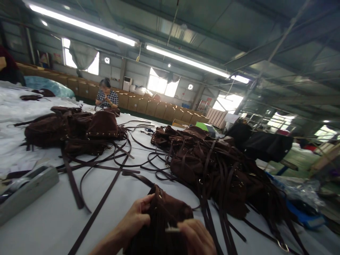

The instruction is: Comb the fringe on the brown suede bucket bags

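A dark brown bag (170, 207) is at the near edge of the table, with its opening towards me and metal fittings on its rim. My left hand (136, 217) pinches the bag's left edge between thumb and fingers. At the bag's right side my right hand (198, 235) is closed on a small, slim, pale tool (172, 230), whose tip points left across the dark front of the bag. Blur hides the tool's exact kind. The bag's lower part runs out of view at the bottom.
Brown bags with long straps lie in a left pile (102, 125) and a larger right pile (186, 166). Loose straps (102, 202) cross the white table (39, 230). A grey metal device (34, 191) stands left. Across the table, a person (107, 97) sits before cardboard boxes (164, 110).
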`<state>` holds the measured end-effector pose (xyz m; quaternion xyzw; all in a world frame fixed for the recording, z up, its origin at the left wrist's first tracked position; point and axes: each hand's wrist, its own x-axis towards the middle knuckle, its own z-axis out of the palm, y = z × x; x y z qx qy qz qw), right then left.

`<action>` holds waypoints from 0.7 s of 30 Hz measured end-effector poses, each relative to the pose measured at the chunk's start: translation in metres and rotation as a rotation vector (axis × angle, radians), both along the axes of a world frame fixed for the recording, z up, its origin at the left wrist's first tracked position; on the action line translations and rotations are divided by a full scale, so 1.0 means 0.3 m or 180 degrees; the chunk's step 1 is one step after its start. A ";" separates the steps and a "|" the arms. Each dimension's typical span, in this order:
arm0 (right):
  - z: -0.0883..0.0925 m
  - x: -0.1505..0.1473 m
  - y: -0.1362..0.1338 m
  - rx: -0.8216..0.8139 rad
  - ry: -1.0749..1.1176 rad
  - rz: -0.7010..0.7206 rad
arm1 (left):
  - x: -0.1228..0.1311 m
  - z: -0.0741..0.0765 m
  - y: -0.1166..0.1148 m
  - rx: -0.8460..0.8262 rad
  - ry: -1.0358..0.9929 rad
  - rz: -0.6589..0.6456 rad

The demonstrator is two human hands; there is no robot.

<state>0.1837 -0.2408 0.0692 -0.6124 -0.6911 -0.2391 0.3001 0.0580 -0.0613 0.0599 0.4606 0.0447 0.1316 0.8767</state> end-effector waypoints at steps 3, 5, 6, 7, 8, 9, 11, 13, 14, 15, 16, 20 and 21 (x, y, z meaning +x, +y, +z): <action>0.058 0.025 0.061 -0.0289 0.0133 -0.0011 | 0.003 0.010 -0.008 0.0069 -0.0027 -0.0050; 0.049 0.031 0.104 -0.0433 -0.0137 0.0064 | 0.003 0.009 -0.004 0.0020 -0.0084 -0.0144; 0.032 0.032 0.120 -0.0498 -0.0207 0.0070 | 0.002 0.005 0.001 -0.0042 -0.0101 -0.0198; 0.011 0.033 0.131 -0.0555 -0.0216 0.0061 | 0.002 -0.003 0.007 -0.0103 -0.0106 -0.0248; -0.011 0.034 0.136 -0.0611 -0.0181 0.0050 | 0.002 -0.014 0.015 -0.0163 -0.0094 -0.0291; -0.033 0.035 0.137 -0.0657 -0.0115 0.0041 | 0.002 -0.027 0.022 -0.0224 -0.0069 -0.0316; -0.064 0.034 0.131 -0.0752 0.0012 0.0036 | 0.006 -0.060 0.033 -0.0333 -0.0011 -0.0331; -0.077 0.032 0.122 -0.0839 0.0060 0.0061 | 0.012 -0.095 0.037 -0.0418 0.0062 -0.0283; -0.077 0.030 0.118 -0.0887 0.0085 0.0079 | 0.016 -0.112 0.037 -0.0446 0.0106 -0.0241; -0.075 0.030 0.117 -0.0929 0.0123 0.0097 | 0.019 -0.127 0.037 -0.0457 0.0150 -0.0223; -0.071 0.030 0.116 -0.0961 0.0166 0.0128 | 0.023 -0.141 0.037 -0.0461 0.0192 -0.0223; -0.064 0.036 0.121 -0.0935 0.0239 0.0319 | 0.029 -0.160 0.050 -0.0421 0.0350 -0.0337; -0.068 0.038 0.122 -0.0908 0.0218 0.0370 | 0.028 -0.155 0.056 -0.0410 0.0384 -0.0332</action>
